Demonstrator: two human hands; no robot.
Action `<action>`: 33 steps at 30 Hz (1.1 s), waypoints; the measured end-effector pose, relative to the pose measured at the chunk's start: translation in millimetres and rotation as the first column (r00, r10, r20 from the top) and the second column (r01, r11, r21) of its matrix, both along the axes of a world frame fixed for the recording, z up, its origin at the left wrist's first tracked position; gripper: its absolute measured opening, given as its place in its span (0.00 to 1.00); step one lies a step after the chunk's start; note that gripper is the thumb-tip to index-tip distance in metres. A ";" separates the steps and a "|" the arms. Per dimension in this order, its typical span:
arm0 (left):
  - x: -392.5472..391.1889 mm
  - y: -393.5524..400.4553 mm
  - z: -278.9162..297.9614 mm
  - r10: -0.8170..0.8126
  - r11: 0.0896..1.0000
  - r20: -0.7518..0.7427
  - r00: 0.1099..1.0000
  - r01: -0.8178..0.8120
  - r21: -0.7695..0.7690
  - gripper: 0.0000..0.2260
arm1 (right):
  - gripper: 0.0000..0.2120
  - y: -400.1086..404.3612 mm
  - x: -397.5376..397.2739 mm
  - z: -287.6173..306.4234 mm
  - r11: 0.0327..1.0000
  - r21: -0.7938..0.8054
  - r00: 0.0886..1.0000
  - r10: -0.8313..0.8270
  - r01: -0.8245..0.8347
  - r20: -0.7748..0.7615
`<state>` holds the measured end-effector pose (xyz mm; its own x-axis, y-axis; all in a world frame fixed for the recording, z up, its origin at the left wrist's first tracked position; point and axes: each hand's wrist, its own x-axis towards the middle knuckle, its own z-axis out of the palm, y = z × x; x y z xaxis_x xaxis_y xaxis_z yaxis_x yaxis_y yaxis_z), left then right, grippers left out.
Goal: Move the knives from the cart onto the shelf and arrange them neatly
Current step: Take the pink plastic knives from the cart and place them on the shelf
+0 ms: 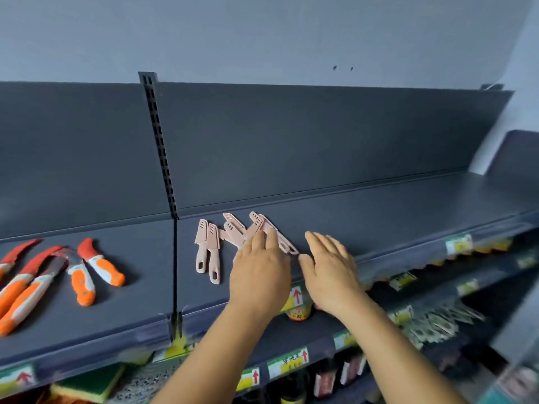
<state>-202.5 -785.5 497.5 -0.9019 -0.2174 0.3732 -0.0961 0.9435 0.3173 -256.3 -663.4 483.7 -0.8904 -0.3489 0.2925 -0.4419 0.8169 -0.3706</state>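
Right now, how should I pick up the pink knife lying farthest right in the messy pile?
Take that pink knife by its looped handle end, nearest the shelf front, coming from the right with the right hand. The sheathed blade end is tangled under other knives by the left hand.

Below, lower racks carry price tags (288,365), a jar (298,313) — and a green-yellow sponge (90,384).

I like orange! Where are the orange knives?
In the head view, the orange knives lie at the left on the shelf, left of the slotted post and pink knives.
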 end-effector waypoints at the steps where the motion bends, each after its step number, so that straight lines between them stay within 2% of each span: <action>1: 10.1 5.2 -1.1 -0.045 0.999 -0.023 0.999 0.044 -0.010 0.23 | 0.25 9.6 13.7 -2.1 1.000 -0.017 1.000 -0.013 0.013 -0.001; 5: 48.4 30.0 -16.1 -0.193 0.981 -0.039 0.980 0.192 -0.022 0.22 | 0.26 48.7 70.8 -21.6 0.995 -0.030 0.995 -0.098 0.099 0.026; 13: 103.9 105.8 -76.2 -0.498 0.863 0.117 0.859 0.504 -0.027 0.25 | 0.27 137.7 168.8 -86.3 0.929 -0.006 0.920 -0.366 0.371 0.142; 17: 124.6 156.2 -106.6 -0.610 0.785 0.204 0.765 0.620 0.022 0.24 | 0.27 188.9 216.1 -121.4 0.854 0.045 0.832 -0.517 0.519 0.202; 24: 170.2 259.8 -165.4 -0.734 0.627 0.399 0.549 0.774 0.088 0.26 | 0.26 272.6 292.6 -173.5 0.671 0.122 0.599 -0.718 0.731 0.355; 28: 193.9 320.9 -194.0 -0.778 0.521 0.478 0.407 0.844 0.129 0.26 | 0.25 322.1 329.1 -197.9 0.585 0.127 0.482 -0.756 0.801 0.442; 33: 215.1 401.5 -223.2 -0.776 0.427 0.560 0.291 0.895 0.128 0.26 | 0.24 397.7 363.0 -228.5 0.542 0.128 0.413 -0.754 0.831 0.510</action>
<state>12.6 -384.0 274.2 -0.5830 0.7801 -0.2272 0.7090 0.6250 0.3268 106.7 -265.6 255.1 -0.7669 0.5910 -0.2502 0.6343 0.6385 -0.4360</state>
